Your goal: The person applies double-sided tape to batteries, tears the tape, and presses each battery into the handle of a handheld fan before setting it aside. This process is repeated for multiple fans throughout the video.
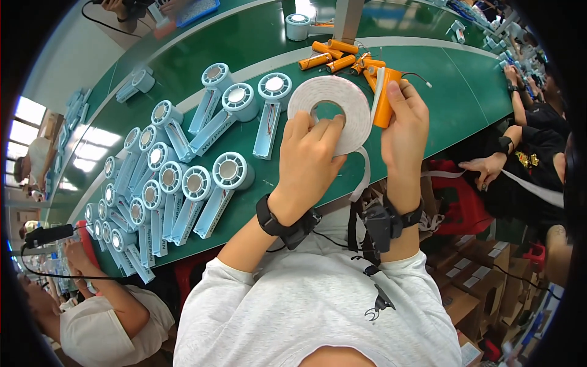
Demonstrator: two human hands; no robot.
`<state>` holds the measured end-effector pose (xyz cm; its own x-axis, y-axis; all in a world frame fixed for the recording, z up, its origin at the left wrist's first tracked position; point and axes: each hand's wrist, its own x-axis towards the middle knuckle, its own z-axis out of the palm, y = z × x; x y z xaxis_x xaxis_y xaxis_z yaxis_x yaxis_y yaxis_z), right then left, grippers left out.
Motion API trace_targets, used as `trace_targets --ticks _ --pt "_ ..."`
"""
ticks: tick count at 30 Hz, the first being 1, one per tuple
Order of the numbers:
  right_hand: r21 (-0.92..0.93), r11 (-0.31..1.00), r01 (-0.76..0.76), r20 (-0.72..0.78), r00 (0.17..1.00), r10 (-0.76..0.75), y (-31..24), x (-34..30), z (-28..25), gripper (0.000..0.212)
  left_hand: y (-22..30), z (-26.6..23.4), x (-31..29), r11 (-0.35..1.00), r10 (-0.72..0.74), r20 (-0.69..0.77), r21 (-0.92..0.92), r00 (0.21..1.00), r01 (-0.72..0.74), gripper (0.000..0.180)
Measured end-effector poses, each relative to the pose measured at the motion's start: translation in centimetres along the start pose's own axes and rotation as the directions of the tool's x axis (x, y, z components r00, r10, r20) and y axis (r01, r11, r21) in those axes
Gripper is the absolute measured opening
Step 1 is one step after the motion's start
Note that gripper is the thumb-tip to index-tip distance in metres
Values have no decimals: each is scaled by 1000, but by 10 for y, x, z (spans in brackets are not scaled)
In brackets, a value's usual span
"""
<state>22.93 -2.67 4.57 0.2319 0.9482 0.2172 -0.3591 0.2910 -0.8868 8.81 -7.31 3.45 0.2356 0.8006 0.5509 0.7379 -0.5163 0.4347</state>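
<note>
My left hand [310, 160] grips a wide roll of white tape [298, 93], its fingers hooked into the roll's central hole. A loose strip of tape [365, 177] hangs down from the roll's lower right side. In my right hand [406, 125] an orange cylindrical battery [386, 101] is pinched upright by thumb and fingers. Along the battery's left side lies a white strip [378, 88], and a thin wire with a small white connector [427, 84] sticks out to the right. Just beyond, several orange batteries [340, 63] lie in a loose pile on the green table.
Many light-blue handheld fan bodies [197, 183] with open handles spread across the left of the green table [452, 116]. Another fan head [298, 27] stands by a post at the back. Co-workers sit at left and right; cardboard boxes [471, 275] are stacked at lower right.
</note>
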Motion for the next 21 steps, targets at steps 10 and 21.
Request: trace_targets --ticks 10,21 --pt "378 823 424 -458 858 -232 -71 81 -106 33 -18 46 0 962 240 264 -197 934 -191 62" --pt "-4 995 101 -214 972 -100 65 35 -145 22 -75 -39 17 653 -577 239 710 781 264 73"
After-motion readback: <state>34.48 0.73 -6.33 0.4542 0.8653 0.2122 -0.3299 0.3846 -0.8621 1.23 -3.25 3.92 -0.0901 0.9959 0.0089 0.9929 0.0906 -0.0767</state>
